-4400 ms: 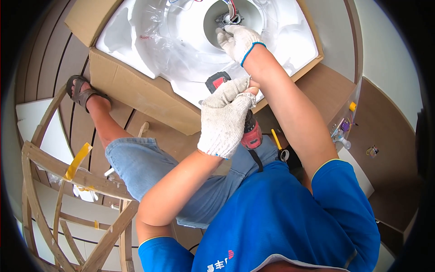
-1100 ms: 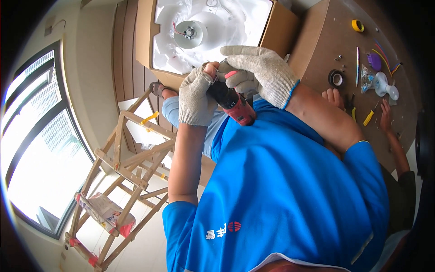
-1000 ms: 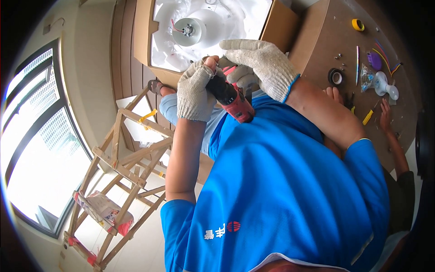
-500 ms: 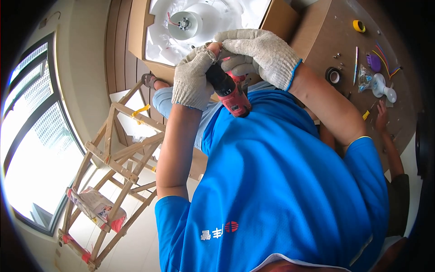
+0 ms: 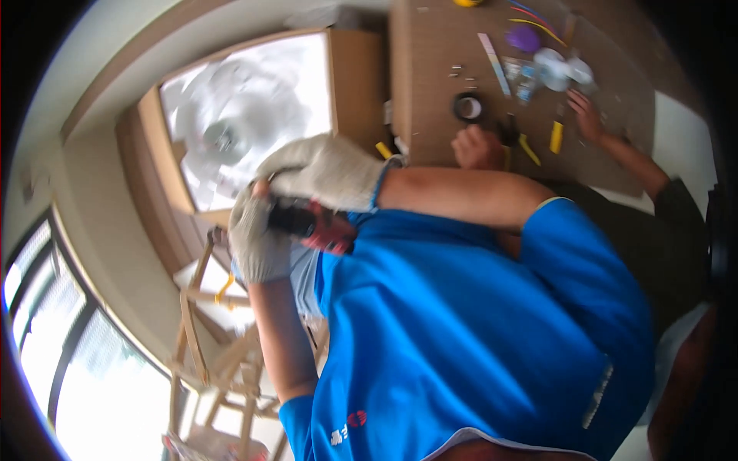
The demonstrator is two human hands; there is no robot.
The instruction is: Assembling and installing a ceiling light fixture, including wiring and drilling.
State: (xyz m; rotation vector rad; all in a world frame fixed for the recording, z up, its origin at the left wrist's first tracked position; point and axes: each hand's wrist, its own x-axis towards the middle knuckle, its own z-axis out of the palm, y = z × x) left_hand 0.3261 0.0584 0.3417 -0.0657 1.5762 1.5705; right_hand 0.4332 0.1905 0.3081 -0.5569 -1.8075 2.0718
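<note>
Both my hands wear off-white knitted work gloves and meet in front of my waist. A red and black power drill (image 5: 327, 233) lies between them and my blue shirt, its black front end toward the gloves. My left hand (image 5: 260, 240) is closed around that front end, with a bare thumb tip showing. Just above it, my right hand (image 5: 327, 173) bends over the drill's tip, fingers curled in against the left hand. Whatever its fingertips pinch is hidden and blurred. Beyond them stands an open cardboard box (image 5: 357, 84) holding a white round lamp (image 5: 223, 138) in clear wrapping.
On the brown table (image 5: 434, 61) at right lie black tape (image 5: 467, 107), screws, coloured wires (image 5: 538, 19), a purple piece (image 5: 523, 38) and a yellow-handled tool (image 5: 556, 137). Another person's hands (image 5: 588, 115) rest there, close by my right arm. A wooden frame (image 5: 192, 330) stands at left.
The view has swung, so the box, table and both hands sit differently in it. My gloves stay together at the drill's front end. A second hand of the other person now shows by the tape.
</note>
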